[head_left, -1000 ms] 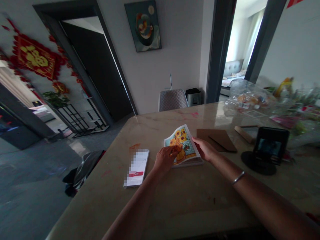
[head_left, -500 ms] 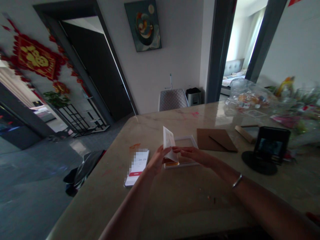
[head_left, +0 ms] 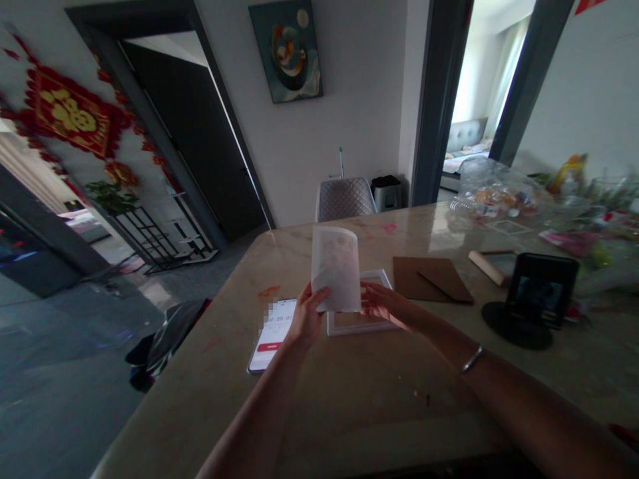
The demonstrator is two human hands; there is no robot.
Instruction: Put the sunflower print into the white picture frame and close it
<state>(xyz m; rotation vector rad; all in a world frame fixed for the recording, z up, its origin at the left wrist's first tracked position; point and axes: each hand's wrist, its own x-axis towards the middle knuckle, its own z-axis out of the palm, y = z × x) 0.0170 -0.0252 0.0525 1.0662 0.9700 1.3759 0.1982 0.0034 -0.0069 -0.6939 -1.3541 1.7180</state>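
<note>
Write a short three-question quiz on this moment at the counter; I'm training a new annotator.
1. True or false: the metal bangle is on the left wrist.
2. Which lies closest to the left hand: A) the smartphone, B) the kraft card, C) the black phone stand?
3. What lies flat on the marble counter beneath the translucent sheet that the hands hold up?

Key: 1 false, it is on the right wrist; 2 A; 3 a white rectangular frame.
</note>
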